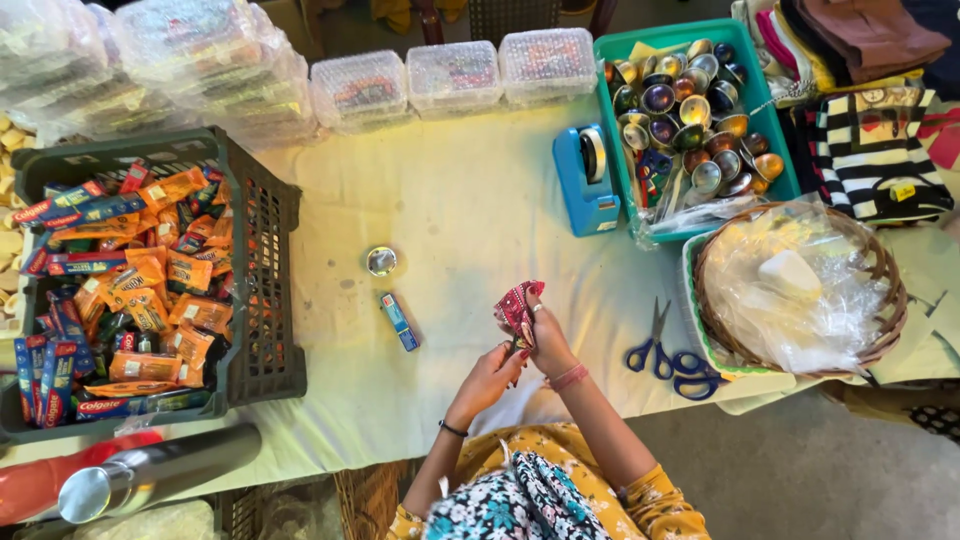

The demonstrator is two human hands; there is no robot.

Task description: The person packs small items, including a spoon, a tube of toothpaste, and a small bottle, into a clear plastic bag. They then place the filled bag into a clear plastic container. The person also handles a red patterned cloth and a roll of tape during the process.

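Red embroidered pouch [518, 305]: near centre of worktop [470, 200], pinched between left hand [488, 375] and right hand [549, 335]. Advisable: hold its mouth open and steady. Small blue box [399, 321], round tin [381, 261] lie just left.

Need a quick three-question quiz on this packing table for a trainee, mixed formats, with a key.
1. True or false: the blue-handled scissors lie on the table to the right of the person's hands.
2. What do the left hand and right hand hold together?
A. a red patterned pouch
B. the small blue box
C. the small round tin
3. Fill in: the blue tape dispenser stands just left of the ____ tray of shiny round tins.

Key: 1 true; 2 A; 3 teal.
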